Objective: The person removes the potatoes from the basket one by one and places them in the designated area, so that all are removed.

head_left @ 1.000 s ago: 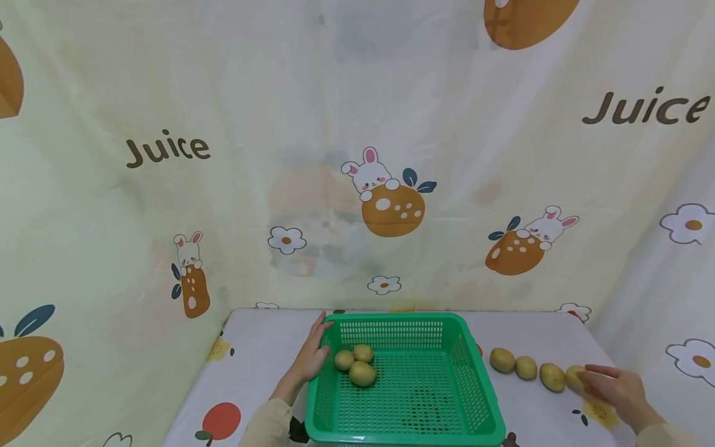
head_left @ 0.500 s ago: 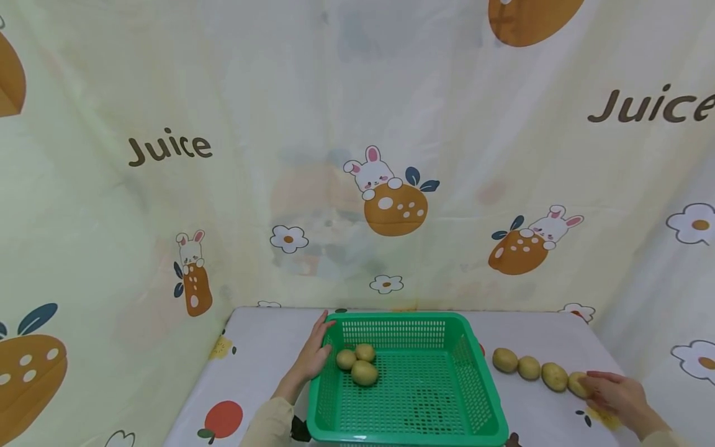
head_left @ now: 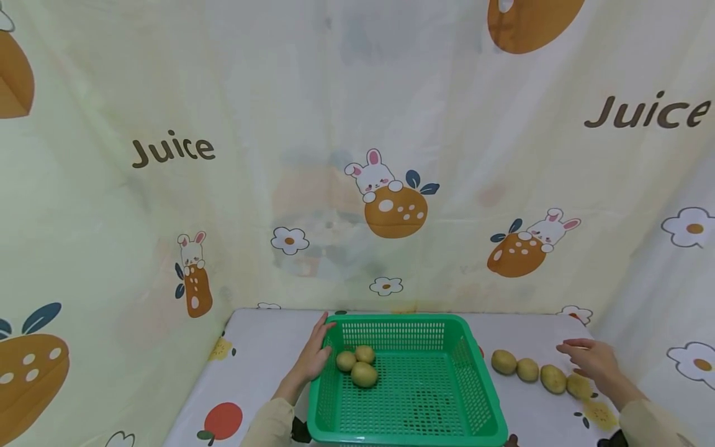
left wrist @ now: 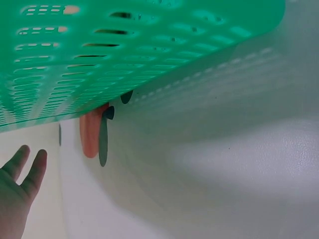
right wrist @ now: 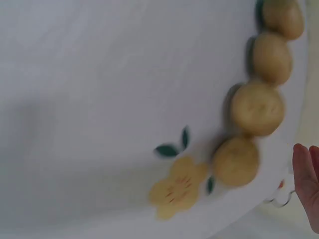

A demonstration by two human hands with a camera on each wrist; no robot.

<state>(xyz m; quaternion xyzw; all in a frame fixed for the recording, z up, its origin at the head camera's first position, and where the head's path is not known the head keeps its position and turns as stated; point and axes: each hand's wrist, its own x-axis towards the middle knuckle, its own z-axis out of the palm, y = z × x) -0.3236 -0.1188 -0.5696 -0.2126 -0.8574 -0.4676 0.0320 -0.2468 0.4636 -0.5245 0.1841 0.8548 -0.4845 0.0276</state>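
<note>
A green plastic basket (head_left: 500,410) stands in front of me with three potatoes, one of them the front potato (head_left: 364,375), grouped in its left part. Against the basket's left side rests my left hand (head_left: 310,357), fingers extended near the rim; in the left wrist view its fingers (left wrist: 35,172) look straight. To the right of the basket, several potatoes lie in a slanting row, nearly touching. My right hand (head_left: 594,361) hovers just above and behind the end potato (head_left: 578,386), holding nothing. The right wrist view shows that hand's fingers (right wrist: 303,167) apart from the row.
A white tablecloth (head_left: 268,347) with printed fruit and flowers covers the table. A patterned curtain (head_left: 313,124) hangs behind it and along both sides. The basket's right wall (head_left: 475,379) stands between the potato row and the potatoes inside.
My right hand has let go of the end potato and moved up and slightly left, away from it. The potatoes, the basket and my left hand have stayed in place.
</note>
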